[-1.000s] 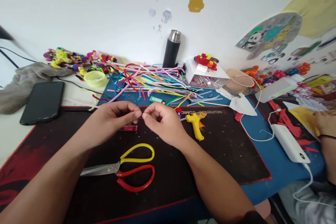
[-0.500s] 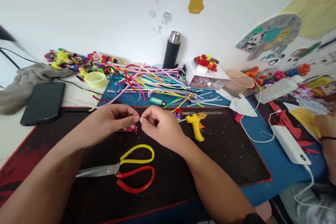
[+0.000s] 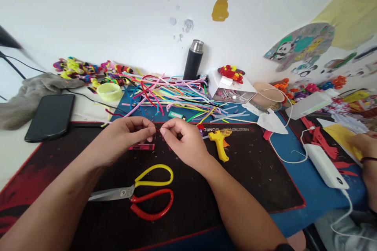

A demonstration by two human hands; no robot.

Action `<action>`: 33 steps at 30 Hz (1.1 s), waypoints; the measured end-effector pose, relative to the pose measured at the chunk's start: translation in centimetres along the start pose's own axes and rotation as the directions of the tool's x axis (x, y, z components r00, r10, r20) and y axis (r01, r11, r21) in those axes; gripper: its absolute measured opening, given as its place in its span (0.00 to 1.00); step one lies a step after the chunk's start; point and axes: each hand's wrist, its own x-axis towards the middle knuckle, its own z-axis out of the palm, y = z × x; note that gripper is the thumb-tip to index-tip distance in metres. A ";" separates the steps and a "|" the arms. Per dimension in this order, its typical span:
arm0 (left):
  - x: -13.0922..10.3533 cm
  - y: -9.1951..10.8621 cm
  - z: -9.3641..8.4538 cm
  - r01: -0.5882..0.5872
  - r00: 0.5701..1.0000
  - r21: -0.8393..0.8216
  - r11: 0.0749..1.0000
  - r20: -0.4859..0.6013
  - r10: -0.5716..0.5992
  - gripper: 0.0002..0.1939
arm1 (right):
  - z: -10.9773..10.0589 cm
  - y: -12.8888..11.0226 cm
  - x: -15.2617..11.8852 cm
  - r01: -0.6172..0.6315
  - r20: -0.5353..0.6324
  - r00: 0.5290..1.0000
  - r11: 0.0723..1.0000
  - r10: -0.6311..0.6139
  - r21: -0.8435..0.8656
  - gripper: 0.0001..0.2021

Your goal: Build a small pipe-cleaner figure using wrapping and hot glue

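Above the middle of the black desk mat (image 3: 253, 184), my left hand (image 3: 125, 135) is closed in a pinch, thumb against fingertips. Facing it across a narrow gap, my right hand (image 3: 187, 139) pinches too. Whatever sits between the fingertips is too small and dark to make out. Just below my left fingers lies a flat pink-red object (image 3: 145, 147). Scissors (image 3: 125, 193) with one yellow and one red handle rest nearer to me, blades pointing left. To the right of my right hand is a yellow hot glue gun (image 3: 220, 147) lying on the mat.
Behind my hands lies a heap of coloured pipe cleaners (image 3: 173, 92), with a black thermos (image 3: 193, 60) beyond. A phone (image 3: 51, 115) is at left. To the right stand a white box (image 3: 231, 86) and a white power bank (image 3: 326, 166); another person's hand (image 3: 363, 145) shows at the edge.
My hands have drawn slightly apart, opening a small gap between the fingertips. The view has tilted up a little, and the scissors and glue gun stay in place.
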 end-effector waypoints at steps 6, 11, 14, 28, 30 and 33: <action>0.1 -0.2 0.3 -0.008 0.999 -0.049 0.999 -0.054 0.005 0.25 | 0.1 0.3 -0.1 0.008 -0.037 0.999 0.998 -0.010 -0.055 0.07; 0.1 -0.3 0.7 -0.012 0.999 -0.022 1.000 -0.032 0.011 0.29 | 0.4 0.5 -0.4 0.056 -0.042 0.997 0.990 -0.062 -0.126 0.07; 0.1 -0.6 0.7 0.006 1.000 -0.032 0.999 -0.022 -0.007 0.29 | 0.5 0.6 -0.5 0.076 -0.050 0.995 0.982 -0.086 -0.175 0.07; 0.1 -1.0 0.3 0.041 0.997 -0.099 0.994 0.063 -0.035 0.23 | 0.5 0.6 -0.6 0.128 -0.042 0.989 0.962 -0.142 -0.240 0.04; 0.2 -1.1 0.3 0.041 0.998 -0.094 0.995 0.058 -0.036 0.24 | 0.5 0.6 -0.6 0.128 -0.036 0.989 0.960 -0.141 -0.251 0.04; 0.2 -1.1 0.4 0.054 0.997 -0.095 0.994 0.056 -0.049 0.25 | 0.5 0.8 -0.6 0.144 -0.041 0.986 0.950 -0.161 -0.276 0.05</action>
